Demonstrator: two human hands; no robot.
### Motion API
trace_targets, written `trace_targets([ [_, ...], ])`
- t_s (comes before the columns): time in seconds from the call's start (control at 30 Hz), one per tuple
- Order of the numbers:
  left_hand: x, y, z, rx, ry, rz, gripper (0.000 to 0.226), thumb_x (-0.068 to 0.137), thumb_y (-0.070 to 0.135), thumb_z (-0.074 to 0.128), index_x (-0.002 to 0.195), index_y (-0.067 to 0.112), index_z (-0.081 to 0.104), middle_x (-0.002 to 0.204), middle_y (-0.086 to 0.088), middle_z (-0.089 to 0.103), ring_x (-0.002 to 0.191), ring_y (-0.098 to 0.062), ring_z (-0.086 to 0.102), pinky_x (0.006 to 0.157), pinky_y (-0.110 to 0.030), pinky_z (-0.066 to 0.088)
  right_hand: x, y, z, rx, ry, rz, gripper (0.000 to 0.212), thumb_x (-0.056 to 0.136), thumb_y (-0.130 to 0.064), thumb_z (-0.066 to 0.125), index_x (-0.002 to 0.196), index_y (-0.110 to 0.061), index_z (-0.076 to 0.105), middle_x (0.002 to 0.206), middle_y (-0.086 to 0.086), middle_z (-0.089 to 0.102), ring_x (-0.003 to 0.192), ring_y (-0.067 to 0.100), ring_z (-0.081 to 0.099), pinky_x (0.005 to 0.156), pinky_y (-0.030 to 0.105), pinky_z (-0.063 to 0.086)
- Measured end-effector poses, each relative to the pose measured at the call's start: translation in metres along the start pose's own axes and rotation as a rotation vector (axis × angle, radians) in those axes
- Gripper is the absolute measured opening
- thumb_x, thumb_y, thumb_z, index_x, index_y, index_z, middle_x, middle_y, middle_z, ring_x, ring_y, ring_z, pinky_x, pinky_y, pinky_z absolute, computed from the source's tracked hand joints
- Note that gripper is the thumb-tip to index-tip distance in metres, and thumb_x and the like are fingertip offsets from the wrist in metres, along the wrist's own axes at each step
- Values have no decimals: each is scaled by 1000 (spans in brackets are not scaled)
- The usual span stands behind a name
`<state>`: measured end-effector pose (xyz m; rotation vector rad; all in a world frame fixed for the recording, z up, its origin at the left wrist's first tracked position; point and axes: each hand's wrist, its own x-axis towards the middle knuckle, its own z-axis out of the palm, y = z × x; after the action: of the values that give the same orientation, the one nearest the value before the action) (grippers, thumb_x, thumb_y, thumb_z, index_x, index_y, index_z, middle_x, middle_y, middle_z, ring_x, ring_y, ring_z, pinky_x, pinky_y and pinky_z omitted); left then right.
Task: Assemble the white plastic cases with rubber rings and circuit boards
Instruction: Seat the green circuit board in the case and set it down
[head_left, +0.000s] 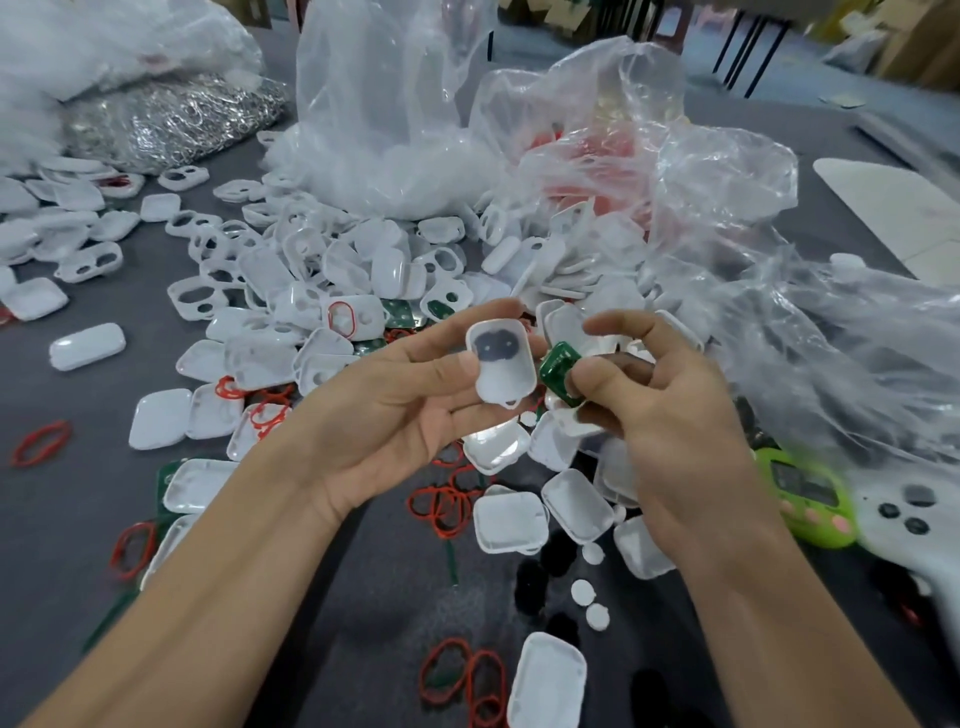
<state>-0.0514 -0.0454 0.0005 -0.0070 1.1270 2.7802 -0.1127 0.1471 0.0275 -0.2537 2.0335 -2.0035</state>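
Observation:
My left hand (395, 410) holds a white plastic case half (501, 364) between thumb and fingers, its hollow side facing me with a dark patch near the top. Just to its right, my right hand (670, 405) pinches a small green circuit board (561, 371) between thumb and forefinger, tilted and nearly touching the case's edge. Both are held above a heap of white case halves (322, 291). Red rubber rings (447, 506) lie loose on the grey table (62, 519) below my hands.
Crumpled clear plastic bags (727, 218) rise behind and to the right of the heap. A bag of metal rings (171, 119) sits at the back left. A green gadget (810, 499) and a white device (914, 525) lie at the right. More circuit boards (400, 312) lie among the cases.

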Motion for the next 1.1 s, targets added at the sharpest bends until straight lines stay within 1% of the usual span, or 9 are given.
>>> trace_targets([
  [0.1,-1,1,-1,-18,-9,4,50,75,8,82,124,14,75,127,-15,71,111,-26,72,88,-34,60,0,2,0,-269,56,-216,22,86,-11,75,89,-32,78,79,-8,77,73,14,72,75,35,60],
  [0.17,-1,2,-1,-21,-10,2,50,75,10,84,124,15,75,128,-15,71,113,-25,72,89,-33,60,-2,3,1,-389,85,-303,17,79,-22,77,85,-38,77,75,-12,75,67,12,70,65,27,58],
  [0.23,-1,2,-2,-14,-10,-1,51,75,12,85,125,16,74,128,-14,71,113,-25,71,89,-33,59,-4,2,1,-423,105,-281,13,72,-30,76,81,-39,76,71,-9,72,60,13,64,59,27,56],
  [0.33,0,1,-4,76,20,-4,50,76,12,84,124,20,75,128,-12,71,113,-24,72,92,-35,59,-2,-2,-3,-267,98,-197,14,76,-19,80,78,-32,77,72,-4,74,66,23,66,66,34,57],
  [0.43,0,-3,-4,154,54,-23,46,78,11,76,124,21,75,128,-10,72,112,-23,71,98,-37,57,-1,-4,-4,-132,9,-178,30,88,2,71,86,-27,76,71,-5,69,66,10,63,66,23,52],
  [0.5,1,-5,-4,159,46,-42,47,79,13,73,126,19,74,126,-7,73,110,-21,72,92,-35,60,-3,-3,-1,-118,-52,-207,35,91,7,66,97,-26,77,68,-10,65,60,4,57,60,16,47],
  [0.6,1,-5,-5,169,40,-69,49,79,13,73,128,18,73,124,-6,74,109,-22,73,88,-32,59,-5,-4,1,-17,-66,-206,32,89,9,68,87,-21,79,66,-9,68,57,2,58,57,13,46],
  [0.77,0,-7,-5,200,28,-124,45,82,12,70,127,15,72,126,-11,72,108,-23,73,89,-34,59,-4,-3,0,87,-36,-150,26,80,7,77,71,-18,78,68,5,74,57,13,62,54,18,48],
  [1.1,-2,-7,-3,220,-24,-163,44,86,15,68,130,16,71,122,-10,74,112,-26,72,90,-32,58,-6,3,3,-105,-141,-235,22,84,2,74,75,-18,73,71,3,77,54,14,66,55,22,52],
])
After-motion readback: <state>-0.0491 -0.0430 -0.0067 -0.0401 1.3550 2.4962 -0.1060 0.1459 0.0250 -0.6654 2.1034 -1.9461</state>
